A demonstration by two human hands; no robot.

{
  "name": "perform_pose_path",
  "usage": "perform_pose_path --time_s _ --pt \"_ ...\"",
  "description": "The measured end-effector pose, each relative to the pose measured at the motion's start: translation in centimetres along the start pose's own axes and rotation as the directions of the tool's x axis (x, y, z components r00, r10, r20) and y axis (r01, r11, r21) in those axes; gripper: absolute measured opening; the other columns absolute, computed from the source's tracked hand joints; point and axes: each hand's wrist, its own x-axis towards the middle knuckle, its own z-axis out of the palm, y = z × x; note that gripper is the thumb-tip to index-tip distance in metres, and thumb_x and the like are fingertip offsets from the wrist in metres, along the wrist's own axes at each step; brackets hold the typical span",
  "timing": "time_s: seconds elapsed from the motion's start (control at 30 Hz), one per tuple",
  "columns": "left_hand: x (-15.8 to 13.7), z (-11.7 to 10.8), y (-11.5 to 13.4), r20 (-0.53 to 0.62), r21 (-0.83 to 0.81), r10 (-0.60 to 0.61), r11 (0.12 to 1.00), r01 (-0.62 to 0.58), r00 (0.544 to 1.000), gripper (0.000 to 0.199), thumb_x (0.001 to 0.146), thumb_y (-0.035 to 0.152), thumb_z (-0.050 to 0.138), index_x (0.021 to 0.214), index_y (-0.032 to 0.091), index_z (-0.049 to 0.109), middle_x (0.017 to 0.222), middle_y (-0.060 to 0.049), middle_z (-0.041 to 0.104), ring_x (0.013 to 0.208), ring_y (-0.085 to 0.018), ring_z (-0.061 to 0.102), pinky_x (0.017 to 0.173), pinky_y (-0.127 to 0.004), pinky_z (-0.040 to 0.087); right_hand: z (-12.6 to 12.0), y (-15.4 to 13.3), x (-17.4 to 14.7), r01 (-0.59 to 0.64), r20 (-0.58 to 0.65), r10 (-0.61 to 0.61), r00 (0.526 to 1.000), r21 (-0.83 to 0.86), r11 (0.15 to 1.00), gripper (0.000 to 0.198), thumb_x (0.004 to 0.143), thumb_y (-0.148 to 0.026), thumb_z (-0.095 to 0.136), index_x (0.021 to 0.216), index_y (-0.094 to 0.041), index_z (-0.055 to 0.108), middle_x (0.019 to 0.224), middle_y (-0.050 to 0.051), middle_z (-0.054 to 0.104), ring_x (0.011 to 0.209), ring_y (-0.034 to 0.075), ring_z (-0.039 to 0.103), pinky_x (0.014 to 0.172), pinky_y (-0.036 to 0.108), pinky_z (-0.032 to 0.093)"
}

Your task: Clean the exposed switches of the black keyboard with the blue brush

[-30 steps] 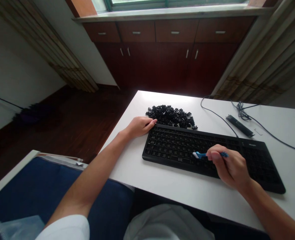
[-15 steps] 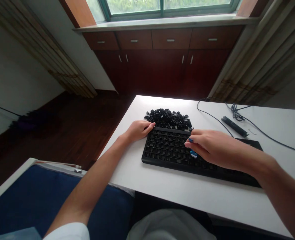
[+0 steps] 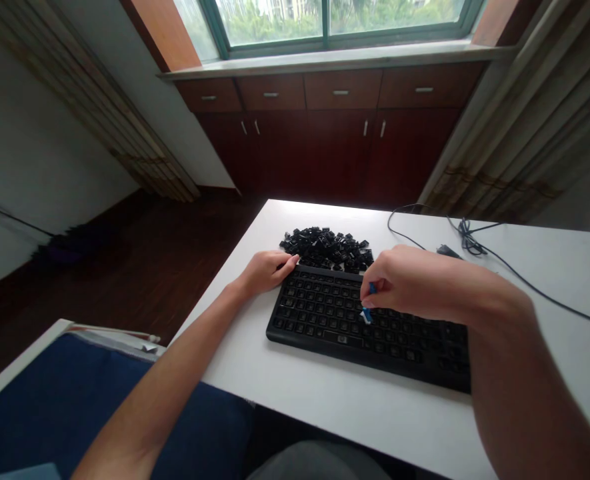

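A black keyboard (image 3: pixel 319 313) lies on the white table, its keycaps off over the visible part. My left hand (image 3: pixel 265 271) grips its far left corner, thumb along the edge and fingers partly hidden. Over the middle of the keys, my right hand (image 3: pixel 392 280) pinches a small blue brush (image 3: pixel 365 315) with a white tip pointing down at the keyboard. My right hand and forearm hide the keyboard's right side. A heap of loose black keycaps (image 3: pixel 327 247) lies right behind the keyboard, close to my left fingertips.
A black cable (image 3: pixel 535 287) runs across the right of the white table (image 3: pixel 285 373), with a coiled bundle. Part of a black strip (image 3: pixel 448 251) shows behind my right wrist. A blue-covered seat or bed (image 3: pixel 29 400) stands at the left; cabinets (image 3: pixel 335 147) line the window wall.
My right hand has shifted left and turned, its wrist now higher and more bent, with the brush still pinched. My left hand stays at the keyboard's corner. The whole view has shifted slightly.
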Motion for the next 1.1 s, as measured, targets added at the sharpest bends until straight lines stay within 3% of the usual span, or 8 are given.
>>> perform_pose_path --time_s 0.27,0.43,0.7,0.97,1.1 --pt "0.9 0.3 0.9 0.038 -0.035 -0.048 0.998 0.049 0.998 0.048 0.098 0.041 0.040 0.057 0.017 0.043 0.056 0.002 0.043 0.053 -0.009 0.040 0.056 -0.024 0.032 0.2 0.8 1.4 -0.073 -0.060 0.068 0.996 -0.101 0.992 0.030 0.076 -0.048 0.066 0.065 -0.021 0.068 0.050 0.001 0.056 0.039 0.011 0.043 0.042 0.028 0.030" --pt "1.1 0.5 1.0 0.059 -0.052 -0.056 0.997 0.059 0.997 0.048 0.098 0.042 0.039 0.057 0.017 0.043 0.055 0.002 0.042 0.053 -0.009 0.038 0.054 -0.024 0.031 0.7 1.5 1.3 -0.087 -0.097 0.079 0.992 -0.077 0.993 0.023 0.077 -0.042 0.066 0.071 -0.020 0.067 0.058 0.006 0.060 0.043 0.014 0.050 0.042 0.028 0.032" --pt "1.0 0.8 0.7 0.082 -0.074 -0.070 0.994 0.076 0.994 0.047 0.098 0.042 0.041 0.057 0.016 0.040 0.055 0.003 0.039 0.053 -0.008 0.036 0.054 -0.024 0.030 0.7 1.9 0.7 -0.097 -0.097 0.087 0.991 -0.103 0.990 0.031 0.073 -0.038 0.066 0.050 -0.020 0.056 0.042 0.002 0.050 0.026 0.008 0.031 0.033 0.028 0.024" --pt "0.7 0.9 0.7 0.086 -0.107 -0.072 0.991 0.081 0.994 0.047 0.097 0.044 0.041 0.059 0.017 0.041 0.056 0.002 0.040 0.054 -0.009 0.036 0.054 -0.025 0.030 0.9 1.6 0.2 -0.125 -0.020 0.124 0.992 -0.151 0.981 0.023 0.072 -0.042 0.068 0.063 -0.020 0.069 0.049 0.006 0.058 0.031 0.012 0.042 0.037 0.030 0.032" --pt "0.6 0.9 0.7 0.097 -0.125 -0.088 0.987 0.100 0.991 0.045 0.096 0.043 0.044 0.061 0.017 0.041 0.057 0.003 0.037 0.055 -0.009 0.035 0.054 -0.025 0.029 1.2 0.4 -0.4 -0.116 -0.009 0.116 0.993 -0.155 0.981 0.017 0.074 -0.034 0.067 0.068 -0.019 0.072 0.050 0.003 0.057 0.035 0.012 0.044 0.041 0.029 0.036"
